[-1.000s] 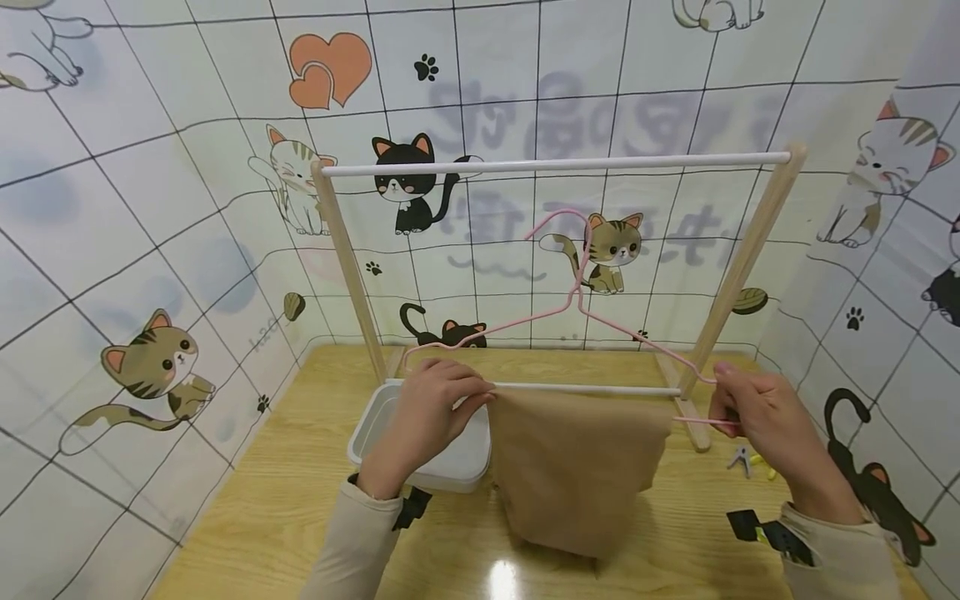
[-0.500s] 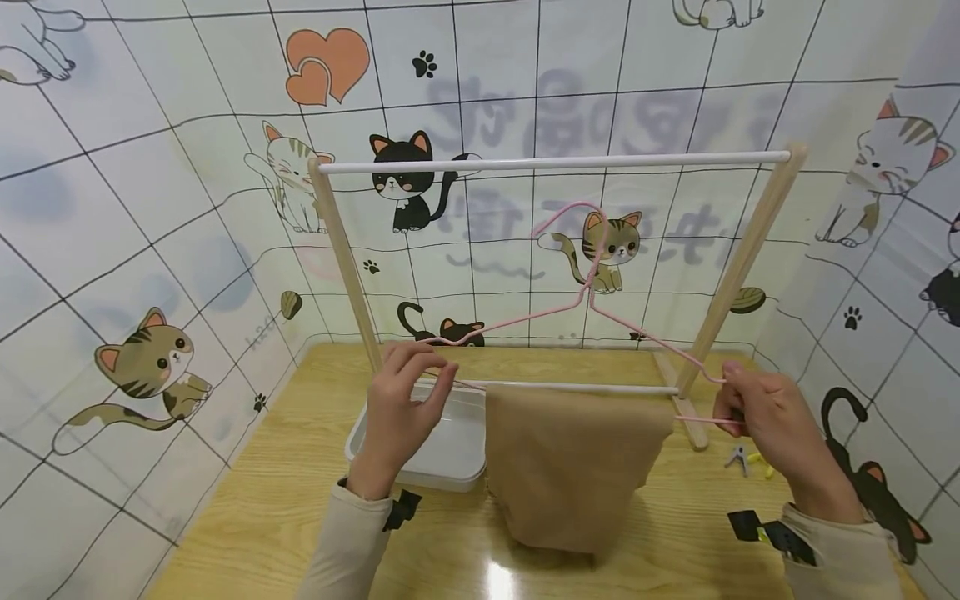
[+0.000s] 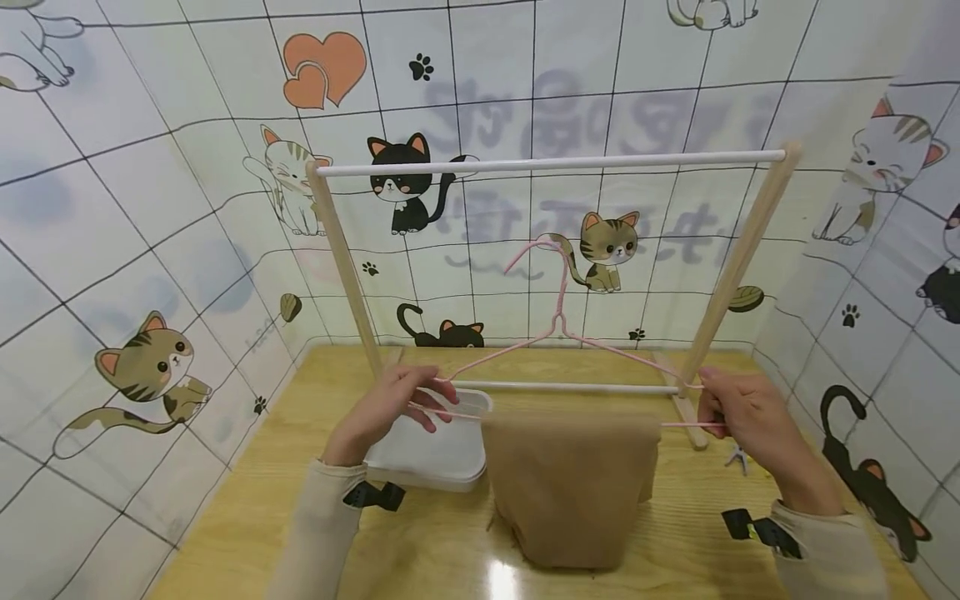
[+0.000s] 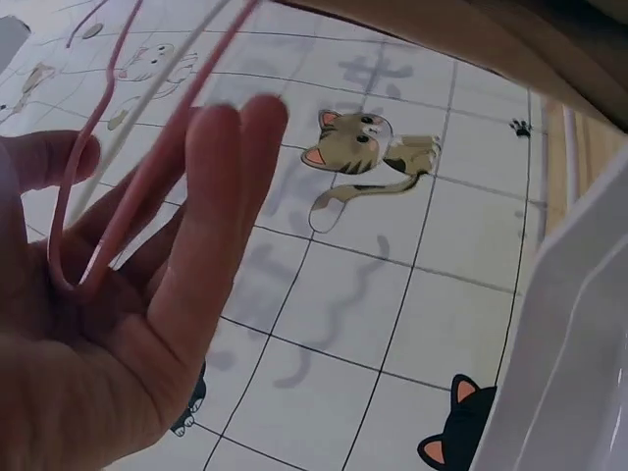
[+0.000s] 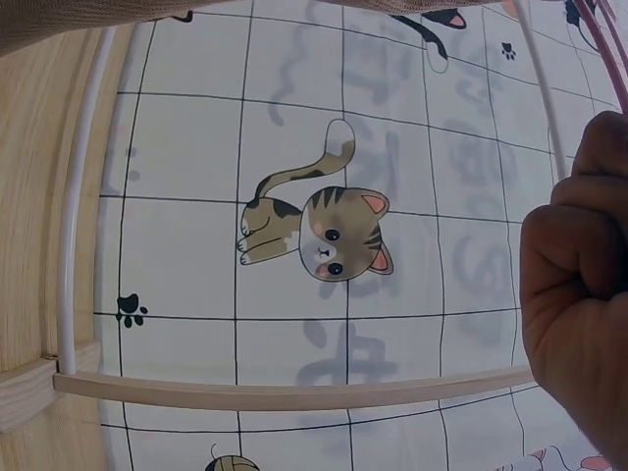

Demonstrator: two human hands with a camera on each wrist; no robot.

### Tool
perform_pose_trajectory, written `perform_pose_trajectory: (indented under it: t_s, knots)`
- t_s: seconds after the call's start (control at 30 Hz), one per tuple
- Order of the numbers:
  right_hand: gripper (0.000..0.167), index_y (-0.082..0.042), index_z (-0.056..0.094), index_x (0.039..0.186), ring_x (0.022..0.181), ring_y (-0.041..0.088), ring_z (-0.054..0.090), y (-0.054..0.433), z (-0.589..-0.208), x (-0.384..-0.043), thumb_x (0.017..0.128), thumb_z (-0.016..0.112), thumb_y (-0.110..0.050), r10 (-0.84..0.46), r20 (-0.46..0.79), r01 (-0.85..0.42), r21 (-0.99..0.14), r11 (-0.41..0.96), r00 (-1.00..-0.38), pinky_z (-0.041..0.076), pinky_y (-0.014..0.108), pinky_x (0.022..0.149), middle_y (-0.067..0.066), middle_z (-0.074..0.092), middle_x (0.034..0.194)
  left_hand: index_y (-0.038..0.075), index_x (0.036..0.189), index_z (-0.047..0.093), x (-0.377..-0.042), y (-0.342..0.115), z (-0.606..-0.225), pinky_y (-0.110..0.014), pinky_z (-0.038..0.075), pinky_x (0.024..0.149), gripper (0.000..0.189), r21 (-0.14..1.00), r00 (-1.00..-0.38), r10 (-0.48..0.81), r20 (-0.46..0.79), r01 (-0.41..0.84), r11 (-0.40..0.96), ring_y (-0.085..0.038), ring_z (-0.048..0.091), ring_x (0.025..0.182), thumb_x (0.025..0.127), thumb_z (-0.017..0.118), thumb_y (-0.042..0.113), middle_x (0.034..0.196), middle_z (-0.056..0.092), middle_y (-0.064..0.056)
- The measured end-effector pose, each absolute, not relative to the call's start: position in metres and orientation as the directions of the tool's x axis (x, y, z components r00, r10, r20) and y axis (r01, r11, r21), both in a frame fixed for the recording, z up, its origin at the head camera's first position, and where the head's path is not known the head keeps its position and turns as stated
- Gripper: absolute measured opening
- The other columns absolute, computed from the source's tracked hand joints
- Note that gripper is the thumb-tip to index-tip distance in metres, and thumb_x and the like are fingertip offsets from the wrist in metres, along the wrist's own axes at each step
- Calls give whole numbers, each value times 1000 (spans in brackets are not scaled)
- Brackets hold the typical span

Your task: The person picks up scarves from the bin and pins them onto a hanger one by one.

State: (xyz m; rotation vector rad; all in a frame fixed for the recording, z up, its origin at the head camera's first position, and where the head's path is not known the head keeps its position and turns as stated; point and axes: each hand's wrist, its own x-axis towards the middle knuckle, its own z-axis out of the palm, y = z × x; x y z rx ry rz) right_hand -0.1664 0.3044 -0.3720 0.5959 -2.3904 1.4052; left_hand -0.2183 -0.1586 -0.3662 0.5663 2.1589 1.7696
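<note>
A pink wire hanger [image 3: 558, 321] spans both hands, its hook pointing up. Over its bottom bar hangs a folded brown cloth [image 3: 573, 492]. At the hanger's right end my right hand [image 3: 742, 408] grips the wire with curled fingers; the right wrist view shows this hand [image 5: 579, 285] as a fist at the frame's edge. My left hand [image 3: 393, 408] is at the other end with fingers extended. In the left wrist view, the bent pink wire [image 4: 74, 280] of that corner lies against the left hand [image 4: 128, 324], between thumb and fingers, which are not closed round it.
Behind the hanger stands a wooden rack with a white top rod [image 3: 555, 164] and a white lower rod [image 3: 577, 388]. A white plastic tub [image 3: 427, 479] sits behind the left hand. A small grey clip [image 3: 738, 458] lies near the right wrist. Cat-patterned sheeting surrounds the wooden table [image 3: 262, 500].
My left hand let go of the cloth's top edge, shifted left and came to the hanger's left corner. The hanger hook tilted right, then dropped lower and leftward. The right hand kept its grip.
</note>
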Motion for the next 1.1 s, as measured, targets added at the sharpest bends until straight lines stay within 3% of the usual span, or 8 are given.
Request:
perform_pose_trajectory:
  t_s: [0.17, 0.3, 0.43, 0.6, 0.83, 1.1]
  knots:
    - [59, -10, 54, 56, 42, 17, 41, 303, -375, -170, 112, 36, -13, -198, 455, -494, -752, 437, -868, 36, 33, 41, 1, 45, 50, -10, 116, 65, -215, -161, -366, -32, 59, 59, 55, 982, -816, 578, -19, 92, 162, -24, 73, 75, 109, 42, 40, 109, 73, -16]
    - [59, -10, 55, 56, 42, 17, 41, 305, -378, -171, 112, 37, -13, -199, 443, -484, -759, 435, -874, 36, 32, 39, 1, 46, 49, -11, 115, 68, -213, -158, -369, -35, 62, 65, 57, 989, -794, 608, -23, 71, 131, -26, 76, 86, 109, 48, 42, 111, 73, -17]
    - [58, -10, 55, 57, 42, 16, 40, 306, -380, -171, 112, 37, -13, -206, 431, -476, -758, 445, -879, 35, 32, 39, 1, 47, 49, -12, 112, 68, -214, -155, -377, -44, 63, 76, 50, 998, -813, 583, 1, 41, 57, -28, 76, 97, 108, 51, 34, 107, 76, -18]
    - [56, -8, 52, 59, 43, 15, 42, 303, -378, -171, 113, 37, -16, -207, 408, -457, -763, 457, -889, 36, 31, 39, 2, 51, 52, -5, 96, 70, -213, -155, -383, -45, 63, 77, 37, 997, -846, 528, 71, 62, -35, -25, 77, 87, 108, 52, 25, 90, 78, -11]
    - [51, -3, 60, 76, 45, 19, 45, 303, -371, -168, 114, 30, -20, -215, 393, -448, -787, 425, -894, 36, 33, 38, 1, 56, 59, 14, 74, 71, -209, -161, -390, -39, 63, 74, 42, 971, -832, 501, 237, 197, -132, -16, 75, 72, 109, 49, 21, 71, 73, 0]
    - [48, 0, 64, 107, 59, 20, 57, 333, -381, -160, 113, 31, -34, -39, 332, -310, -823, 477, -942, 45, 34, 49, 4, 67, 80, 17, 71, 69, -206, -165, -395, -34, 63, 71, 47, 954, -844, 446, 296, 235, -188, -11, 74, 67, 110, 44, 16, 66, 71, 4]
